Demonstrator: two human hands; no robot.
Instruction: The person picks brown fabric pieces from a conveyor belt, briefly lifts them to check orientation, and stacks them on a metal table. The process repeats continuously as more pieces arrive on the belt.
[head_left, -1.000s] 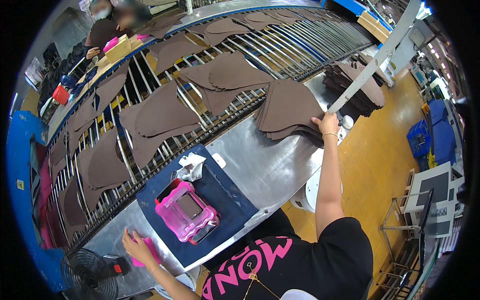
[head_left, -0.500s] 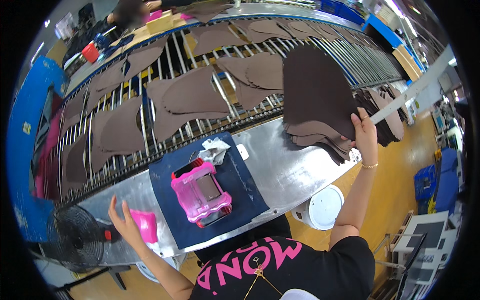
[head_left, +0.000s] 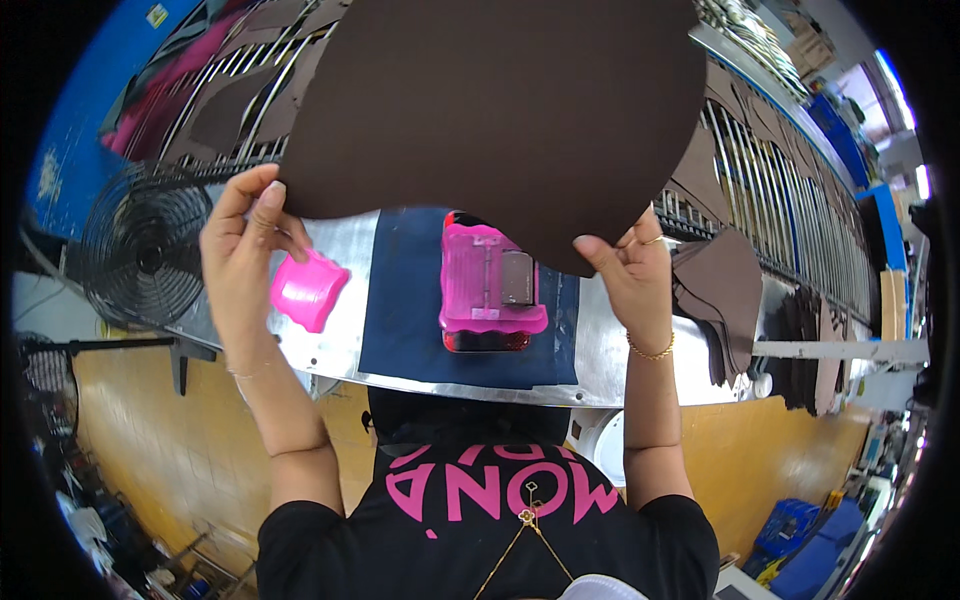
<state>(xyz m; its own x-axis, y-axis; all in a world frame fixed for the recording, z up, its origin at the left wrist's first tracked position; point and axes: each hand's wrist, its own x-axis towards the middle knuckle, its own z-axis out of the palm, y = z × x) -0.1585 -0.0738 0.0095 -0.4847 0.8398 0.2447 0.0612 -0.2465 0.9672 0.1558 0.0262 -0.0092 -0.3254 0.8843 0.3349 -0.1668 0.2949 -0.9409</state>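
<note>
A large dark brown leather-like sheet point(head_left: 490, 110) with a curved outline is held up over the metal table. My left hand point(head_left: 240, 235) pinches its lower left corner between thumb and fingers. At the lower right tip, my right hand point(head_left: 633, 275) grips the edge, thumb on top. Partly covered by the sheet's lower edge, a pink plastic case point(head_left: 470, 290) with a dark block in it lies on a dark blue mat point(head_left: 405, 330). Just below my left fingers is a smaller pink plastic piece point(head_left: 312, 290).
A stack of brown cut pieces point(head_left: 735, 285) rests at the table's right end, beside a pale bar point(head_left: 840, 350). A black fan point(head_left: 145, 245) stands at the left. Behind runs a roller conveyor point(head_left: 770, 170) carrying brown pieces. A white bucket point(head_left: 608, 445) sits under the table.
One sheet has come off the right-hand stack and now hangs in front of me. My left hand has risen and closed on its corner. The view has turned left.
</note>
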